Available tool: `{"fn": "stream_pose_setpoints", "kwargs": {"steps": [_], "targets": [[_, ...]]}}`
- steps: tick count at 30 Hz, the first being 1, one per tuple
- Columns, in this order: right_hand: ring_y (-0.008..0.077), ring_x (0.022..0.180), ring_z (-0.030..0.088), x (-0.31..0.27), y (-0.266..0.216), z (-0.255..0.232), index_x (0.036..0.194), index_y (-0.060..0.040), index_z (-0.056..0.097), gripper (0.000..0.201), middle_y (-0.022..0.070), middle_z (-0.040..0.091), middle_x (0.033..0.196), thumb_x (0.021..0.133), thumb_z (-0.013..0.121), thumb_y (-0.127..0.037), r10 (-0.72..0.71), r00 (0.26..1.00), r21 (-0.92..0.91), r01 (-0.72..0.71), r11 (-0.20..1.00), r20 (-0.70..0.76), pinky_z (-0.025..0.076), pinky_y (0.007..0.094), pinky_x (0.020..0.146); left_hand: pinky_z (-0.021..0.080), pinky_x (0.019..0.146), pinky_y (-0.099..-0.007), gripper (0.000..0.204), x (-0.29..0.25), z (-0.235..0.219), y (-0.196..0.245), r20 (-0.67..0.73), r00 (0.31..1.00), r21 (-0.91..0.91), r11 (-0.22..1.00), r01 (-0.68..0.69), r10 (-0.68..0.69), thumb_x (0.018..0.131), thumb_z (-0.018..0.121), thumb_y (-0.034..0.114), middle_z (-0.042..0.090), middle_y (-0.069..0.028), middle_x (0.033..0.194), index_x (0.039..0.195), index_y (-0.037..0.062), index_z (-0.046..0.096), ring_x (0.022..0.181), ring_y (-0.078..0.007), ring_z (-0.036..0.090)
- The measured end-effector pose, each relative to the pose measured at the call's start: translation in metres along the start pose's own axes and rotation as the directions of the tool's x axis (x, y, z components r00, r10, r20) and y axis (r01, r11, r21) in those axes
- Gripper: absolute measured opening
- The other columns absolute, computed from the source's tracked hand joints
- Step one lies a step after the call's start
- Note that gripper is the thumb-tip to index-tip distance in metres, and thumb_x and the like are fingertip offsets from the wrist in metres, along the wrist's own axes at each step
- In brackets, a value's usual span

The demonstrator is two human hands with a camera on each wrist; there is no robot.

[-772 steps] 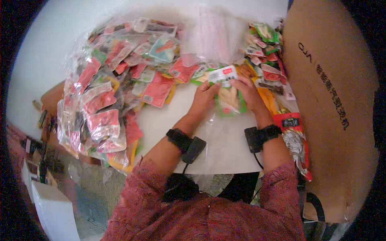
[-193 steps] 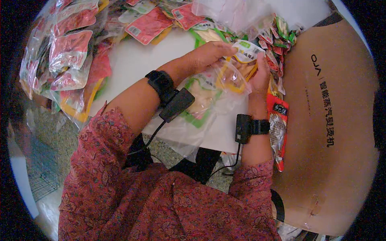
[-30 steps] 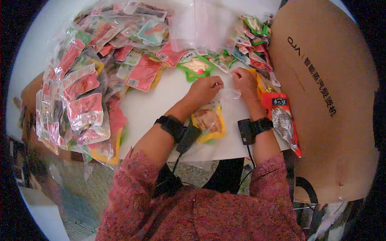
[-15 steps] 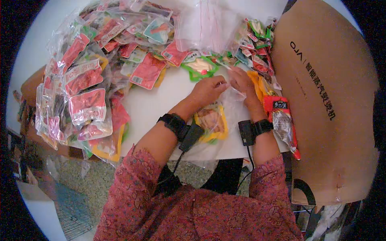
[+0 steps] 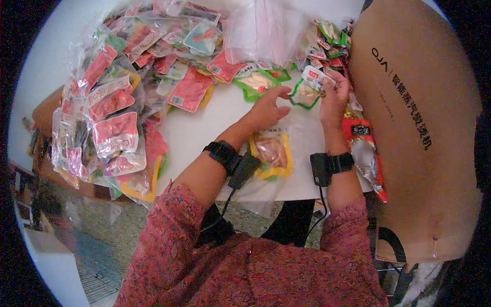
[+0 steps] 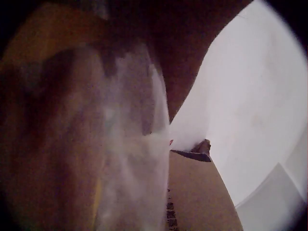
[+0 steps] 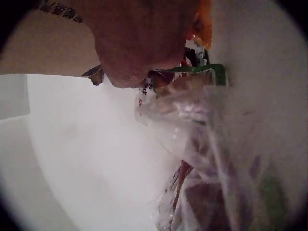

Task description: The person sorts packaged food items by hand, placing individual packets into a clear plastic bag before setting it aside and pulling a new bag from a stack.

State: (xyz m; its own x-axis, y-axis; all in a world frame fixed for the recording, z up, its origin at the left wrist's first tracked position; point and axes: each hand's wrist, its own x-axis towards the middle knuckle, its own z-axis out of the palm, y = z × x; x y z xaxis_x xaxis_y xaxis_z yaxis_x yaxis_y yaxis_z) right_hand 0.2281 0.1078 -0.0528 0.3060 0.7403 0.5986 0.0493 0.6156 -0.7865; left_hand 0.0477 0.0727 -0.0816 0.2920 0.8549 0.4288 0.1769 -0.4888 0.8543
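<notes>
In the head view my right hand (image 5: pixel 335 97) pinches the upper edge of a small green-edged food packet (image 5: pixel 308 94) with a white label. Green trim of a packet (image 7: pixel 219 74) also shows beside the right hand (image 7: pixel 139 43) in the right wrist view. My left hand (image 5: pixel 267 108) is close to its left, thumb and index finger spread apart. Below the left hand, a yellow-edged packet (image 5: pixel 271 155) lies inside a clear plastic bag (image 5: pixel 266 192) on the white table (image 5: pixel 204 143). Hazy clear plastic (image 6: pixel 137 168) fills much of the left wrist view.
A large heap of bagged packets (image 5: pixel 115 133) covers the left side. Clear bags (image 5: pixel 263 33) lie at the back, with loose packets (image 5: pixel 332 43) to their right. A red and silver pouch (image 5: pixel 364 153) lies by the tall cardboard box (image 5: pixel 419 128).
The right hand has picked up the green-edged packet from the back right and brought it forward. The left hand has spread its thumb and finger, which were closed together near the clear plastic.
</notes>
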Motion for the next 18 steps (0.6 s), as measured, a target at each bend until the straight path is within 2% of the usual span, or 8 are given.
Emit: {"fn": "stream_pose_setpoints", "kwargs": {"steps": [2, 4, 8, 10, 12, 13, 14, 18], "targets": [[0.0129, 0.084, 0.05, -0.005, -0.005, 0.006, 0.1, -0.0017, 0.047, 0.024, 0.0043, 0.05, 0.091, 0.077, 0.051, -0.002, 0.032, 0.999, 0.152, -0.034, 0.988, 0.017, 0.043, 0.0254, 0.075, 0.042, 0.073, -0.029, 0.045, 0.0, 0.002, 0.007, 0.013, 0.999, 0.01, 0.999, 0.039, -0.039, 0.07, 0.062, 0.018, 0.052, -0.0105, 0.097, 0.11, 0.0041, 0.046, 0.089, -0.0201, 0.05], [0.016, 0.08, 0.051, -0.014, -0.017, 0.014, 0.097, -0.0029, 0.048, 0.024, 0.0061, 0.051, 0.09, 0.074, 0.054, -0.003, 0.189, 0.978, 0.421, -0.21, 0.883, 0.09, 0.044, 0.0266, 0.072, 0.042, 0.072, -0.029, 0.044, 0.002, 0.004, 0.007, -0.102, 0.993, 0.082, 0.994, 0.066, -0.058, 0.07, 0.063, 0.021, 0.055, -0.0099, 0.094, 0.108, 0.0032, 0.049, 0.087, -0.0182, 0.051], [0.0172, 0.081, 0.052, -0.019, -0.013, 0.02, 0.099, -0.0021, 0.048, 0.024, 0.0072, 0.052, 0.092, 0.076, 0.055, -0.007, 0.28, 0.94, 0.488, -0.34, 0.804, 0.193, 0.044, 0.0285, 0.073, 0.042, 0.069, -0.0277, 0.037, 0.001, -0.004, 0.022, -0.039, 0.997, 0.144, 0.987, 0.077, -0.072, 0.072, 0.063, 0.022, 0.057, -0.0085, 0.086, 0.101, 0.0018, 0.054, 0.078, -0.0155, 0.053], [0.0167, 0.081, 0.052, -0.018, -0.012, 0.024, 0.099, -0.0021, 0.049, 0.024, 0.0068, 0.053, 0.092, 0.077, 0.055, -0.01, 0.295, 0.938, 0.439, -0.346, 0.829, 0.182, 0.044, 0.028, 0.073, 0.043, 0.065, -0.0259, 0.027, -0.002, -0.008, 0.04, 0.072, 0.965, -0.017, 0.967, 0.253, -0.251, 0.074, 0.06, 0.02, 0.058, -0.0063, 0.079, 0.092, 0.0008, 0.057, 0.07, -0.013, 0.053], [0.0162, 0.081, 0.052, -0.018, -0.014, 0.026, 0.098, -0.0021, 0.05, 0.024, 0.0064, 0.054, 0.091, 0.078, 0.054, -0.014, 0.309, 0.937, 0.39, -0.35, 0.852, 0.166, 0.043, 0.0274, 0.073, 0.043, 0.063, -0.0254, 0.025, 0.0, -0.009, 0.038, 0.075, 0.947, -0.078, 0.945, 0.318, -0.312, 0.075, 0.059, 0.02, 0.058, -0.0054, 0.078, 0.091, 0.0009, 0.058, 0.069, -0.0126, 0.054], [0.0155, 0.081, 0.052, -0.019, -0.017, 0.025, 0.098, -0.0021, 0.051, 0.025, 0.0058, 0.055, 0.09, 0.078, 0.054, -0.017, 0.35, 0.899, 0.286, -0.419, 0.862, 0.265, 0.043, 0.0268, 0.073, 0.043, 0.062, -0.025, 0.023, 0.001, -0.009, 0.035, 0.081, 0.926, -0.142, 0.915, 0.378, -0.37, 0.076, 0.058, 0.019, 0.058, -0.0045, 0.077, 0.089, 0.001, 0.058, 0.068, -0.0123, 0.054], [0.0147, 0.081, 0.053, -0.02, -0.019, 0.024, 0.098, -0.0021, 0.052, 0.026, 0.0051, 0.056, 0.089, 0.079, 0.053, -0.02, 0.395, 0.847, 0.174, -0.475, 0.863, 0.355, 0.042, 0.0261, 0.074, 0.043, 0.062, -0.025, 0.023, 0.001, -0.008, 0.033, 0.083, 0.925, -0.137, 0.916, 0.378, -0.37, 0.076, 0.058, 0.019, 0.058, -0.0045, 0.077, 0.089, 0.001, 0.058, 0.068, -0.0123, 0.054], [0.0131, 0.081, 0.053, -0.023, -0.017, 0.022, 0.097, -0.0022, 0.053, 0.027, 0.004, 0.057, 0.088, 0.08, 0.053, -0.022, 0.36, 0.845, 0.156, -0.448, 0.88, 0.394, 0.042, 0.0251, 0.074, 0.043, 0.062, -0.0269, 0.024, 0.003, -0.004, 0.019, 0.134, 0.926, -0.345, 0.86, 0.376, -0.352, 0.078, 0.054, 0.023, 0.059, -0.0033, 0.079, 0.087, 0.0019, 0.059, 0.069, -0.0132, 0.054]]}}
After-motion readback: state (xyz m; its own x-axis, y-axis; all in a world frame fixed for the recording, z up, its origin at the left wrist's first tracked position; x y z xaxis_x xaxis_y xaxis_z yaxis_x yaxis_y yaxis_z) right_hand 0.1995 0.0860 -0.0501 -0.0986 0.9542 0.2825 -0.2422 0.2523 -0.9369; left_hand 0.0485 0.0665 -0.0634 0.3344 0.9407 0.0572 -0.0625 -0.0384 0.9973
